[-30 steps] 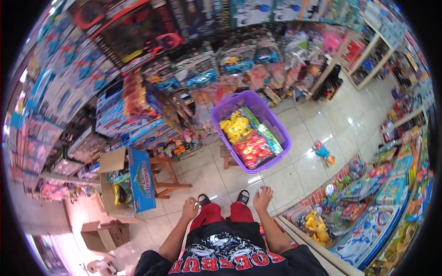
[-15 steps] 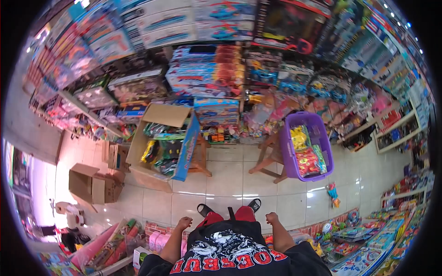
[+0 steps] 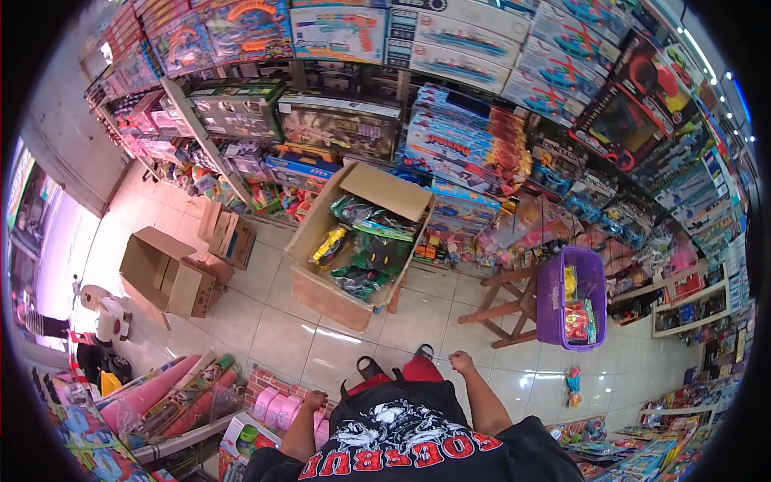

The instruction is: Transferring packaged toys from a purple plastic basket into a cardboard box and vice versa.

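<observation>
My left hand (image 3: pixel 316 399) hangs at my side with its fingers curled and nothing seen in it, close to pink packages (image 3: pixel 277 406) on the low shelf. Out in front of my right hip is my right hand (image 3: pixel 461 361), fingers also curled, holding nothing that shows. Ahead of me stands an open cardboard box (image 3: pixel 329 297) with bagged toys (image 3: pixel 377 249) inside, some green and black, one yellow. To its right a purple plastic basket (image 3: pixel 551 301) sits on a wooden stool (image 3: pixel 514 309), with yellow and red bagged toys in it. Neither hand touches these.
Shelves of boxed toys (image 3: pixel 474 136) line the far wall. Empty cartons (image 3: pixel 165 277) stand on the tiled floor (image 3: pixel 321 341) at left. A small blue and orange toy (image 3: pixel 573 386) lies on the floor at right. Rolled pink goods (image 3: pixel 157 394) fill the near left.
My view has turned to the left, so the box and basket now appear farther right. My right hand has swung forward and my left slightly back. Both still hold nothing visible.
</observation>
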The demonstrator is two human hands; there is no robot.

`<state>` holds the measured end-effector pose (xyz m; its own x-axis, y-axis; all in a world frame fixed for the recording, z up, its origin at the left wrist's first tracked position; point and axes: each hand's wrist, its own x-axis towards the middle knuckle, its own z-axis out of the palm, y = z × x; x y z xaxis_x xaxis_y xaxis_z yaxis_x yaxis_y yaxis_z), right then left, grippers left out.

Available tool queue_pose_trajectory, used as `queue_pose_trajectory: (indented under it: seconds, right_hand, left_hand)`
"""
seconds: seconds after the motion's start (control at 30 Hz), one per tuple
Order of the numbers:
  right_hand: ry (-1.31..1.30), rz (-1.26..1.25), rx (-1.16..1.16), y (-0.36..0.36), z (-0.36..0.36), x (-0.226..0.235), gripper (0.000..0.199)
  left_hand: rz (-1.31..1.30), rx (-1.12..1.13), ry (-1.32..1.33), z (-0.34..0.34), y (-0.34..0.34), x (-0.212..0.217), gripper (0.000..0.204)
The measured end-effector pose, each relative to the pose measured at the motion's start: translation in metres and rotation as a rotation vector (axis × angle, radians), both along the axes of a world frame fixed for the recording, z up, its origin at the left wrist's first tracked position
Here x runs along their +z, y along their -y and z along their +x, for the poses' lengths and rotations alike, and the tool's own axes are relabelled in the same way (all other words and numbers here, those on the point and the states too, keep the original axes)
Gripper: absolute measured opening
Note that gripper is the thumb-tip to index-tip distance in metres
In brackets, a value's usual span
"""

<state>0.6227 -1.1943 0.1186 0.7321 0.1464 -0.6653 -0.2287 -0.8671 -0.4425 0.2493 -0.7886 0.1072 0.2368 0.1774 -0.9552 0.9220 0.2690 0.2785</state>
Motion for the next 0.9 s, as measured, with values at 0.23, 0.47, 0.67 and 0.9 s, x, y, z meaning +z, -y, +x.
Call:
queue_pose_trajectory:
  seconds: [0.23, 0.47, 0.67, 0.9]
  right_hand:
    - [-0.262, -0.224, 0.188, -0.021, -0.004, 0.013, 0.034]
    - [-0.380, -0.228, 0.118, -0.057, 0.020, -0.002, 0.031]
    - [0.582, 0.129, -0.434, -0.141, 0.105, 0.024, 0.024]
    - [1.007, 0.556, -0.290, -0.306, 0.192, 0.237, 0.012]
  left_hand:
    - [0.081, 0.049, 0.056, 0.025, -0.031, 0.030, 0.029]
    - [0.479, 0.267, 0.569, 0.104, -0.120, 0.056, 0.025]
    - [0.895, 0.329, 0.848, 0.250, -0.188, 0.177, 0.022]
    - [1.047, -0.051, 1.013, 0.374, -0.190, 0.280, 0.019]
